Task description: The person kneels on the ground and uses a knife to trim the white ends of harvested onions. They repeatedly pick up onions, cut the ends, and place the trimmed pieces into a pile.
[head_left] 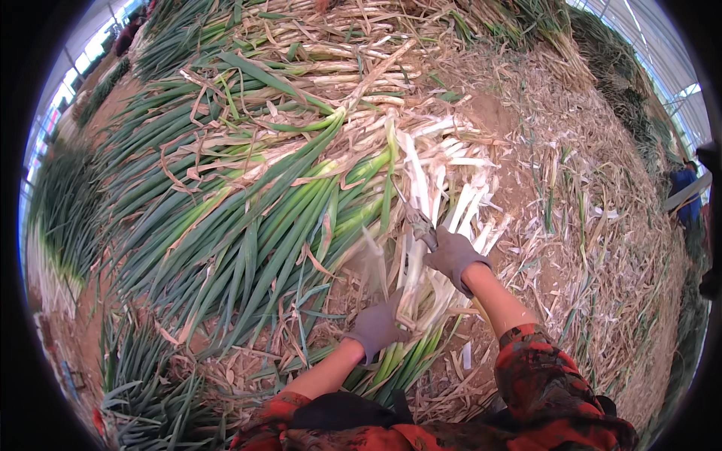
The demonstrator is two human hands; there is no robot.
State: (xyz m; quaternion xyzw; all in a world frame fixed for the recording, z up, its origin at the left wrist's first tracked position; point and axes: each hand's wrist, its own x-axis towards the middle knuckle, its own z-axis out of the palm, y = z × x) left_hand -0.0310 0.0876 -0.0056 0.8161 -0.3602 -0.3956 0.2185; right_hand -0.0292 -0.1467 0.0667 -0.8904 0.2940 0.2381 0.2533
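The left hand (374, 327), in a grey work glove, has its grip clenched around a long green-and-white leek stalk (402, 331) that runs from just below the grip up past it toward the right hand. The right hand (451, 254), gloved the same, is clenched on a small metal-bladed knife (418, 222) whose blade sticks up just above that grip, touching the pale stalk ends. Beyond and to the left of both grips spreads a broad heap of green leeks with white shafts (278, 203) on the ground, with dry straw-coloured peelings (571, 225) scattered to the right of the right grip.
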